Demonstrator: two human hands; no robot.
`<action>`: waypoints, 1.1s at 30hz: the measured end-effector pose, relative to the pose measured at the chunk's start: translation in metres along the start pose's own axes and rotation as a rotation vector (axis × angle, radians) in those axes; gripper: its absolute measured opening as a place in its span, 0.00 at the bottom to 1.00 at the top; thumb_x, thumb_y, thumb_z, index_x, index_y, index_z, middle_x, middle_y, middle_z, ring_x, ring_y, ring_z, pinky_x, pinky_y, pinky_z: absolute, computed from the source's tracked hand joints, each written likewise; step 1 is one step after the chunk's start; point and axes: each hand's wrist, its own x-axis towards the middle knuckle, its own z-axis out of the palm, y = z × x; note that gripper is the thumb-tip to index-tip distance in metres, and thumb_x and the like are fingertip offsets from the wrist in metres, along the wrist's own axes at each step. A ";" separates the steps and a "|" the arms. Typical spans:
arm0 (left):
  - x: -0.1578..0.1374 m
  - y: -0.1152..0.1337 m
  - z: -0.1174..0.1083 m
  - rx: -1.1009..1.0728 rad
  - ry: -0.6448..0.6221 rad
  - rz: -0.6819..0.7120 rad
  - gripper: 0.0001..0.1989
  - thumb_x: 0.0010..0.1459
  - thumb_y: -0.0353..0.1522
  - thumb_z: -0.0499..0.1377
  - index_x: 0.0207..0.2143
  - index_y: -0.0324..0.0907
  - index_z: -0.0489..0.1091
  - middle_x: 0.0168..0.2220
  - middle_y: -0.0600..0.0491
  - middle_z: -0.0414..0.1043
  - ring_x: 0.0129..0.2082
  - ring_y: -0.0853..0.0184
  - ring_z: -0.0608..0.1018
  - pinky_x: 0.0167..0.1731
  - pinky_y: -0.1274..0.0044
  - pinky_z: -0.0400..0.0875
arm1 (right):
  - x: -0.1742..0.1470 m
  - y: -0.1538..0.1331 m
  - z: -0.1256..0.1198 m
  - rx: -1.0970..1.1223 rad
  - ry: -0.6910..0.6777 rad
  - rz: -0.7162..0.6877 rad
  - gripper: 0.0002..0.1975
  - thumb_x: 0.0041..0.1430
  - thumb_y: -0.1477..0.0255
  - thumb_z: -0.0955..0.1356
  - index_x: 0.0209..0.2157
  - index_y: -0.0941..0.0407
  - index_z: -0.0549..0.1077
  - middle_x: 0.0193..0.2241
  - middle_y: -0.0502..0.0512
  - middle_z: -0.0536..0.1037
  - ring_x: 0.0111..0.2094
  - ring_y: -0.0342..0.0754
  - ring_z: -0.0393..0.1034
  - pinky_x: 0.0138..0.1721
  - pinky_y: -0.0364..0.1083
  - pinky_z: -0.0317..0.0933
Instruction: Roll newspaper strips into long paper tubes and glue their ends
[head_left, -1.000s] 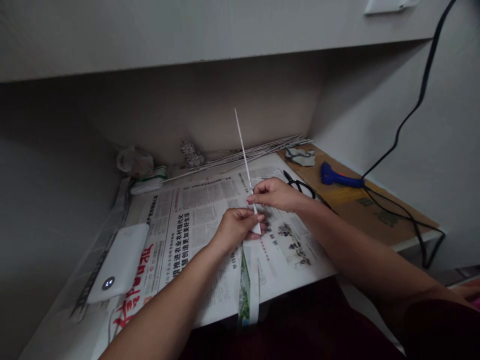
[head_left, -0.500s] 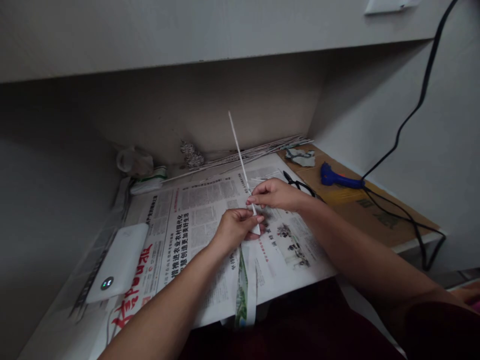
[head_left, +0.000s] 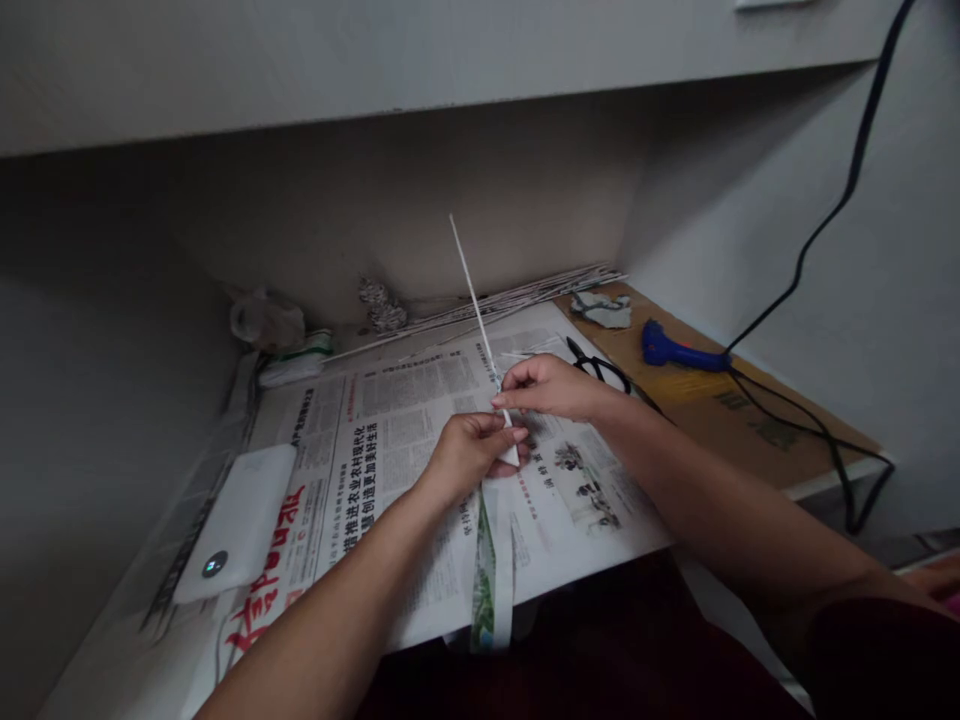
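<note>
A thin white rolled paper stick slants up and away from my hands, its far tip in the air. My right hand is closed, pinching the stick low down between thumb and fingertips. Just below, my left hand is closed on the stick's wider lower end, where white paper shows past the thumb. Under my left hand a paper strip, part green print and part white, hangs down over the front edge of the newspaper. Whether the strip joins the stick is hidden by my fingers.
Black-handled scissors lie beyond my right hand. On cardboard at right rests a blue glue gun with a black cord. Thin sticks line the back. A white power bank is at left, under an overhanging panel.
Both hands stay nearly in place, still gripping the stick. Its far tip has shifted slightly left and up. The camera view has moved a little.
</note>
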 end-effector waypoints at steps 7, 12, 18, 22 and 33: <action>-0.001 0.002 0.001 -0.029 -0.008 -0.018 0.16 0.48 0.38 0.64 0.36 0.35 0.74 0.31 0.46 0.75 0.30 0.67 0.77 0.29 0.75 0.75 | -0.003 -0.004 0.000 0.152 -0.120 0.091 0.14 0.47 0.62 0.71 0.27 0.60 0.73 0.18 0.47 0.69 0.18 0.36 0.57 0.18 0.39 0.48; -0.001 0.003 0.002 -0.039 -0.016 -0.010 0.16 0.49 0.37 0.64 0.37 0.35 0.74 0.31 0.47 0.75 0.31 0.67 0.77 0.30 0.75 0.75 | -0.003 -0.004 0.000 0.272 -0.162 0.105 0.14 0.45 0.64 0.73 0.22 0.60 0.70 0.15 0.45 0.66 0.15 0.34 0.54 0.16 0.38 0.45; -0.001 0.003 0.002 -0.005 -0.037 -0.001 0.16 0.51 0.38 0.62 0.38 0.34 0.74 0.33 0.45 0.75 0.32 0.67 0.77 0.31 0.76 0.75 | 0.000 0.000 0.001 0.251 -0.134 0.115 0.14 0.45 0.64 0.73 0.22 0.61 0.70 0.15 0.47 0.68 0.16 0.35 0.57 0.16 0.38 0.46; -0.001 0.003 0.001 0.012 -0.022 -0.006 0.16 0.51 0.37 0.62 0.38 0.34 0.74 0.34 0.44 0.75 0.33 0.67 0.77 0.31 0.76 0.75 | 0.000 0.003 0.001 0.234 -0.131 0.102 0.14 0.45 0.63 0.73 0.23 0.60 0.70 0.15 0.46 0.68 0.16 0.35 0.57 0.17 0.38 0.47; -0.004 0.004 0.005 -0.001 -0.028 -0.067 0.15 0.51 0.37 0.62 0.36 0.34 0.73 0.34 0.43 0.76 0.32 0.66 0.78 0.32 0.74 0.75 | 0.003 0.004 0.003 0.195 -0.067 0.081 0.17 0.41 0.63 0.74 0.20 0.59 0.67 0.14 0.43 0.63 0.16 0.35 0.53 0.18 0.38 0.46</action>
